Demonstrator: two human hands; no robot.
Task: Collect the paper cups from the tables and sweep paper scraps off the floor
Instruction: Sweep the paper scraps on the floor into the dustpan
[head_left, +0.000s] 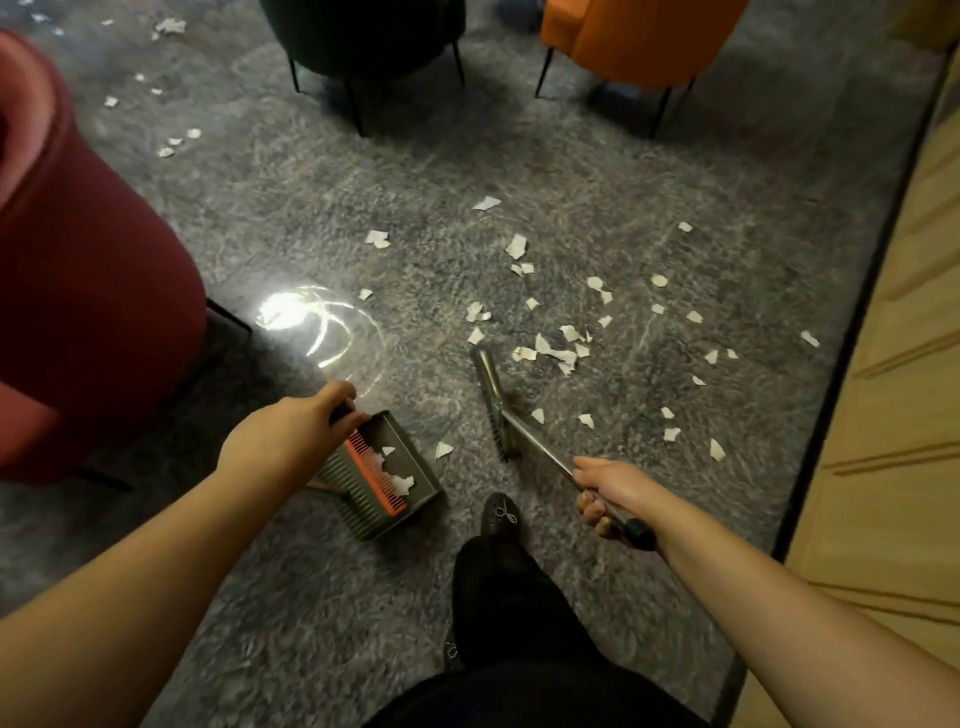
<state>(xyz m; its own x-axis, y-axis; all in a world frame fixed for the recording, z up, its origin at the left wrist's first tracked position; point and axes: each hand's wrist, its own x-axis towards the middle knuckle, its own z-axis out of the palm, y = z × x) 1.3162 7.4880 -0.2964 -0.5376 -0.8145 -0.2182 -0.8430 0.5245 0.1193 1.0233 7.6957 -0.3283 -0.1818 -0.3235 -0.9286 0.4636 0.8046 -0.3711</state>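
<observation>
My left hand (293, 431) grips the handle of an olive dustpan (421, 486) with an orange comb edge; a few white paper scraps lie inside it. My right hand (608, 493) grips the metal handle of a broom (493, 400), whose head rests on the grey floor between the dustpan and a cluster of torn paper scraps (558, 351). Several scraps are scattered right of the broom and beyond it. One scrap (443, 449) lies between dustpan and broom. No paper cups are in view.
A dark red armchair (88, 291) stands close on the left. A dark chair (363, 36) and an orange chair (639, 36) stand at the far side. More scraps (176, 145) lie far left. A wooden panel (893, 364) borders the right. My shoe (501, 517) is between the tools.
</observation>
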